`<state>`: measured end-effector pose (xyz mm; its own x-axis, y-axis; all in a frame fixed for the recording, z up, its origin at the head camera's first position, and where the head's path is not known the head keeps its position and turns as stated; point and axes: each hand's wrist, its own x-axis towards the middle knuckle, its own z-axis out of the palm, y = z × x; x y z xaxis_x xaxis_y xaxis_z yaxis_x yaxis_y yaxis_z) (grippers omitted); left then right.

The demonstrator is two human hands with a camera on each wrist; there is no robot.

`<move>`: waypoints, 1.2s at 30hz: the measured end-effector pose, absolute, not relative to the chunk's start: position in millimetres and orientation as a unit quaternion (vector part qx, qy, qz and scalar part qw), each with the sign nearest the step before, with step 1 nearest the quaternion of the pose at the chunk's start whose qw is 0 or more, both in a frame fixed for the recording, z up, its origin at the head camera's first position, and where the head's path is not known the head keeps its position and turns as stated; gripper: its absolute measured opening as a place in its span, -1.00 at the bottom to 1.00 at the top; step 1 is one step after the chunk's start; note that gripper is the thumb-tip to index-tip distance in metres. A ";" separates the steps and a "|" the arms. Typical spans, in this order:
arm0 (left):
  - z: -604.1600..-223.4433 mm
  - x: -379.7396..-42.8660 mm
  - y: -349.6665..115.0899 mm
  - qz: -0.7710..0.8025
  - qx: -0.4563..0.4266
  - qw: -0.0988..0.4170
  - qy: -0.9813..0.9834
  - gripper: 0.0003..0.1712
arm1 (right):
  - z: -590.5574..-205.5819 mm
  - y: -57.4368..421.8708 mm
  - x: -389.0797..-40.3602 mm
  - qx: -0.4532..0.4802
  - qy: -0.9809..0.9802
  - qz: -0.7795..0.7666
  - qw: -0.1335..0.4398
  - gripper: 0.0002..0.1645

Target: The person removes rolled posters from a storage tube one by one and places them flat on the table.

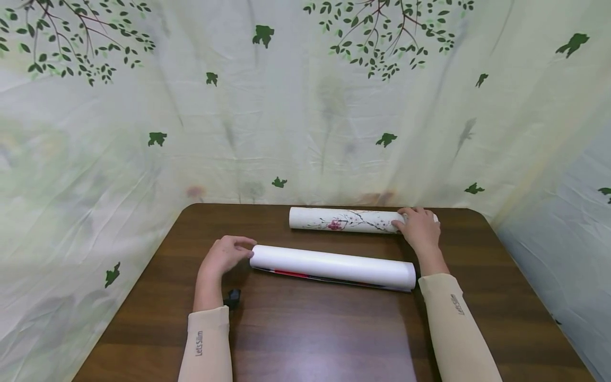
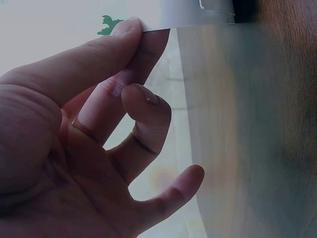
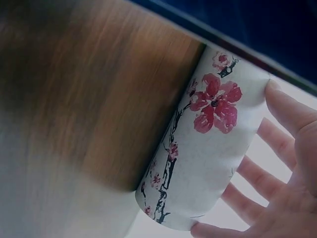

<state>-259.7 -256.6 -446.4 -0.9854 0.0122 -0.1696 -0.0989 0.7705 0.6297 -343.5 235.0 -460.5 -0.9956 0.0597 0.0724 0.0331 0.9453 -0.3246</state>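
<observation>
A white paper roll [image 1: 334, 266] lies across the table, with a strip of red and black print along its lower side. At its left end my left hand [image 1: 225, 257] pinches the paper edge between thumb and index finger; the left wrist view shows the other fingers loosely bent, off the paper [image 2: 198, 12]. Farther back lies a second white roll [image 1: 341, 219] with pink blossoms on dark branches. My right hand [image 1: 421, 229] grips its right end. In the right wrist view the thumb is on the blossom roll [image 3: 198, 158], and the fingers reach behind it.
Both rolls lie on a brown wooden table [image 1: 143, 318], the blossom roll near its back edge. A leaf-printed curtain [image 1: 305, 106] hangs behind. A small black object [image 1: 232, 298] is beside the left wrist. A dark blue surface [image 3: 257, 29] crosses the right wrist view's top corner.
</observation>
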 end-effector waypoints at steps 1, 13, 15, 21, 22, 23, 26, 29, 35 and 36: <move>-446.2 -259.4 -256.6 0.337 -0.024 0.082 0.938 -0.59 | -460.5 234.2 -344.4 -0.023 -0.985 0.164 0.041 -0.39; -444.5 -257.3 -260.5 0.326 -0.025 0.086 0.941 -0.60 | -463.2 228.3 -354.0 -0.015 -0.983 0.176 0.042 -0.37; -444.9 -256.9 -261.1 0.326 -0.026 0.084 0.941 -0.60 | -464.0 227.3 -355.4 -0.015 -0.983 0.177 0.045 -0.37; -444.0 -255.8 -262.8 0.327 -0.030 0.085 0.941 -0.60 | -466.1 223.9 -360.3 -0.017 -0.983 0.173 0.050 -0.38; -443.6 -255.6 -263.1 0.327 -0.031 0.086 0.940 -0.60 | -466.7 223.5 -361.3 -0.017 -0.984 0.172 0.051 -0.38; -443.3 -255.4 -263.3 0.328 -0.032 0.087 0.940 -0.60 | -467.1 222.9 -362.1 -0.017 -0.984 0.170 0.052 -0.38; -442.8 -254.6 -263.7 0.331 -0.036 0.087 0.939 -0.60 | -468.3 220.8 -364.3 -0.015 -0.984 0.168 0.054 -0.37; -442.9 -253.8 -264.4 0.332 -0.038 0.086 0.938 -0.59 | -469.1 218.5 -365.9 -0.013 -0.984 0.171 0.057 -0.38; -442.8 -253.3 -266.0 0.334 -0.036 0.083 0.938 -0.59 | -470.9 216.1 -369.7 -0.014 -0.982 0.179 0.066 -0.40; -442.7 -253.4 -266.4 0.334 -0.035 0.082 0.938 -0.59 | -471.3 215.7 -370.3 -0.015 -0.981 0.179 0.068 -0.40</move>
